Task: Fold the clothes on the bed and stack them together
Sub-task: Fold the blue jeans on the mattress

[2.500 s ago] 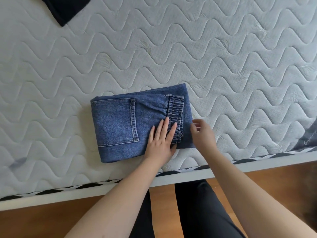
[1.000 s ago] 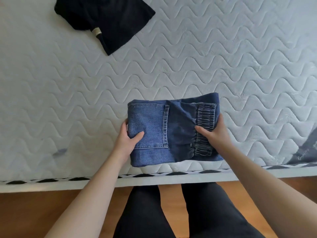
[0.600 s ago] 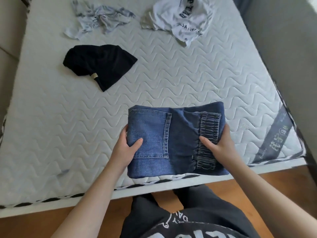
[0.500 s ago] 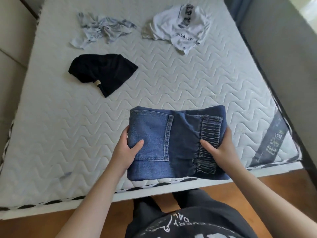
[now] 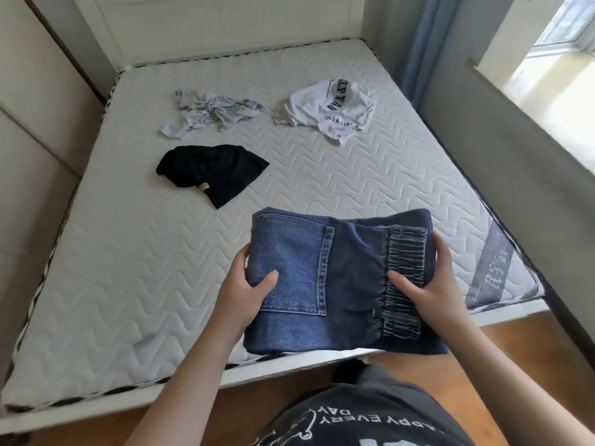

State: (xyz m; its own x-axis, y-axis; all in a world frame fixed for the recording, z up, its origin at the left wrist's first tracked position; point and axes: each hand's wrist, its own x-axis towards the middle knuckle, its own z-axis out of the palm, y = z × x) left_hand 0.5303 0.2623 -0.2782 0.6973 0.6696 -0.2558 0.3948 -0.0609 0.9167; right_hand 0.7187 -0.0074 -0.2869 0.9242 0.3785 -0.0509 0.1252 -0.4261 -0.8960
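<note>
Head view: folded blue jeans (image 5: 338, 284) held over the near edge of the mattress (image 5: 128, 268), back pocket facing up and elastic waistband to the right. Left hand (image 5: 244, 294) clamped on the left side of the bundle, thumb lying on the pocket, fingers curled underneath. Right hand (image 5: 431, 284) clamped on the right side, thumb pressed on the gathered waistband, fingers wrapped round the edge (fingertips mostly hidden under the denim). Whether resting on the mattress or raised just above it, hard to tell. Farther up the bed, well apart from the jeans, a crumpled black garment (image 5: 212, 172) with a small tan tag; beyond it to the left, a wrinkled pale blue-grey patterned garment (image 5: 209, 115); to the right of that, a white T-shirt (image 5: 331, 111) with dark lettering, lying unfolded. Blue curtain (image 5: 421, 43) and bright window (image 5: 563, 24) at upper right; wooden floor (image 5: 515, 349) below the bed edge
</note>
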